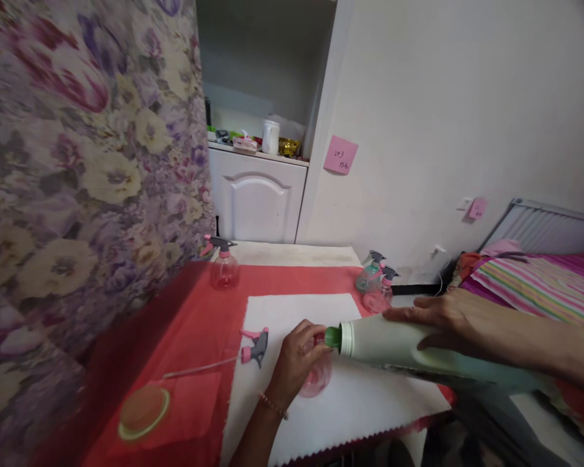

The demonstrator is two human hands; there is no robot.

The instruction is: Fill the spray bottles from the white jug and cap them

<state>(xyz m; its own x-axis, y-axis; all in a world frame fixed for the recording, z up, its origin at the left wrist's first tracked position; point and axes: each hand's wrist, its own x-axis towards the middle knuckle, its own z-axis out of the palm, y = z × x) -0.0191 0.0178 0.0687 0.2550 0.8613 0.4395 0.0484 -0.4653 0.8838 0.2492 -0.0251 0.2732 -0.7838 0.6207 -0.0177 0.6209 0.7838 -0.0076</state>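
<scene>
My left hand is closed around the neck of a clear pink spray bottle standing on the white cloth. My right hand grips a large pale green jug, tilted nearly level. The jug's green spout meets the bottle's mouth beside my left fingers; whether liquid flows cannot be made out. Left of my left hand lies a detached grey and pink spray head, its thin tube reaching over the red cloth. A round orange cap with a pale rim sits at the lower left.
A pink spray bottle stands at the table's far left. Two more, a green one and a pink one, stand at the far right. A floral curtain borders the left, and a bed lies at right.
</scene>
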